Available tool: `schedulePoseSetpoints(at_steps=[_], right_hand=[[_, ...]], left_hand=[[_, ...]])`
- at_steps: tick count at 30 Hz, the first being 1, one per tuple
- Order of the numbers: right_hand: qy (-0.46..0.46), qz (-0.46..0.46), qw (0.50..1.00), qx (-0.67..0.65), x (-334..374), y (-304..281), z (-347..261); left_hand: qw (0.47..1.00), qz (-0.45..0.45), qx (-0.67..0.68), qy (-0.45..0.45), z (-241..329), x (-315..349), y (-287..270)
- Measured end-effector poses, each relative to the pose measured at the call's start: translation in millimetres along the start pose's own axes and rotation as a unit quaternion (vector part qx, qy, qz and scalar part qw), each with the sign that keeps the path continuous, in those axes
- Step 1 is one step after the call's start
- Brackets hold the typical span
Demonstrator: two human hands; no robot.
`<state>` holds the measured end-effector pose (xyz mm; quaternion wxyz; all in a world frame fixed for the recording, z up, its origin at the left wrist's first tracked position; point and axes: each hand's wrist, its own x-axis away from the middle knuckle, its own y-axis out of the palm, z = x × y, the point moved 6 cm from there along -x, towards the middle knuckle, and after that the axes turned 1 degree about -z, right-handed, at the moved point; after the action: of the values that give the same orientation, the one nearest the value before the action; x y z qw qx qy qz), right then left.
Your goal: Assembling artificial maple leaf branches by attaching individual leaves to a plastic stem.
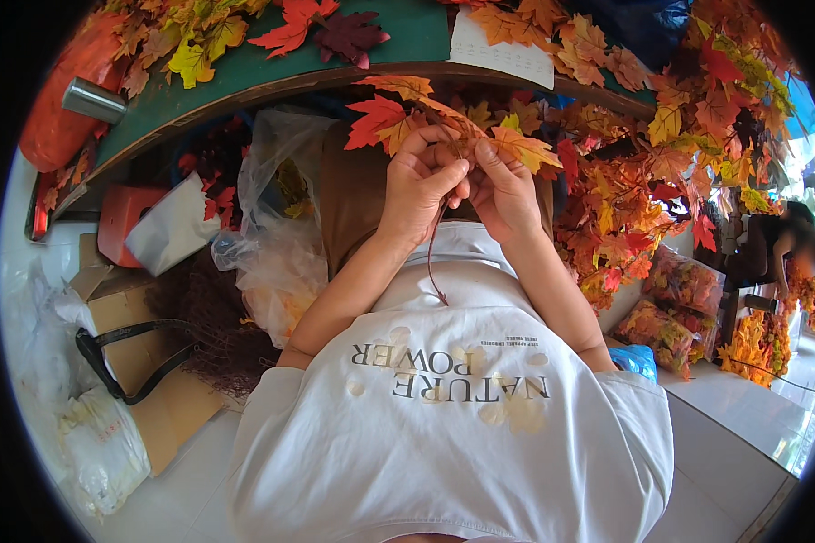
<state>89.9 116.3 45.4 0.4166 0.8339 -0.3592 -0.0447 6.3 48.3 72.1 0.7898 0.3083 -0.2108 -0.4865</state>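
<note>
Above my lap, close to the table edge, both hands work on an artificial maple leaf spray [378,121] with red, orange and yellow leaves. My left hand [417,188] is closed, its thumb and fingers pinching the stem. Beside it, my right hand [509,201] is closed too, with thumb and forefinger gripping the spray near the base of a yellow-orange leaf [527,149]. A thin brown stem [431,258] hangs from between the hands down over my light shirt, its end curling. The exact joint between the fingertips is hidden.
Ahead is a green tabletop [290,68] with loose leaves and a paper sheet [498,54]. A heap of leaf garlands [607,208] hangs at right, near bagged leaves [656,335]. At left lie a cardboard box [177,434] and black strap [145,330]. Another person [774,249] is far right.
</note>
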Motion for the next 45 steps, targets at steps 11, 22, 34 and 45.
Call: schedulePoseSetpoints(at_steps=[11, 22, 34, 45], right_hand=[[-0.007, 0.012, 1.0, -0.004, 3, 0, 3], [-0.074, -0.012, 0.997, 0.0, 10, 8, 1], [-0.065, -0.06, 0.996, 0.019, -4, -5, 4], [-0.079, -0.01, 0.997, 0.014, 3, 3, 1]], left_hand=[[1.0, -0.003, -0.005, -0.004, -3, -1, -1], [0.999, -0.025, -0.021, 0.006, -9, 0, -2], [0.998, -0.054, -0.015, -0.004, -13, -11, -9], [0.999, -0.018, -0.02, -0.022, -18, -7, -17]])
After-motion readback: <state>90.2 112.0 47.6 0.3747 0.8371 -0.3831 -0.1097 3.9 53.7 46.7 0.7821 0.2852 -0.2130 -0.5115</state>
